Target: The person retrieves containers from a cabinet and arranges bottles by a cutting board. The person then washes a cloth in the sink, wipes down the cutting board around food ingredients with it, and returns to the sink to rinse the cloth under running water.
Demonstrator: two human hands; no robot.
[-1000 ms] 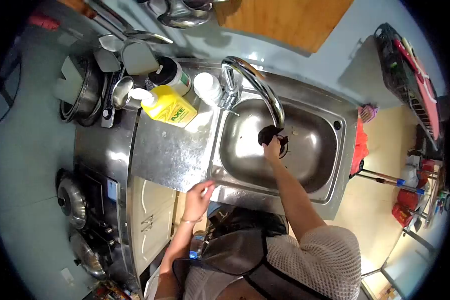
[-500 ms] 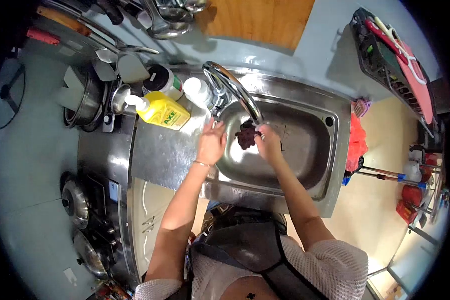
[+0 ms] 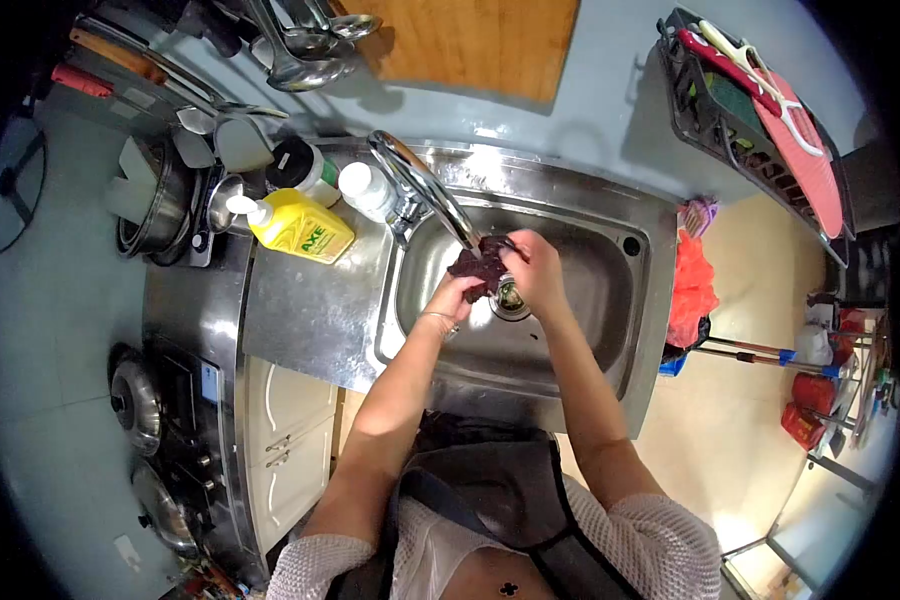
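A dark maroon, crumpled cloth [image 3: 482, 266] hangs over the steel sink [image 3: 580, 345], right under the spout of the chrome faucet [image 3: 432, 185]. My left hand [image 3: 453, 298] grips its lower left side. From the right, my right hand [image 3: 536, 268] holds its upper edge, fingers closed. Just below the cloth the drain [image 3: 511, 300] shows, with bits lying in its strainer.
Left of the faucet stand a white bottle [image 3: 364, 188], a yellow AXE soap bottle [image 3: 302, 226] and a black-lidded tub [image 3: 303, 170]. A stove with lidded pans [image 3: 142, 400] is far left. A dark rack [image 3: 735, 130] hangs at upper right, above a red bag [image 3: 692, 290].
My left hand has moved from beside the faucet base into the sink and taken hold of the cloth. My right hand still holds it. The drain has come into view.
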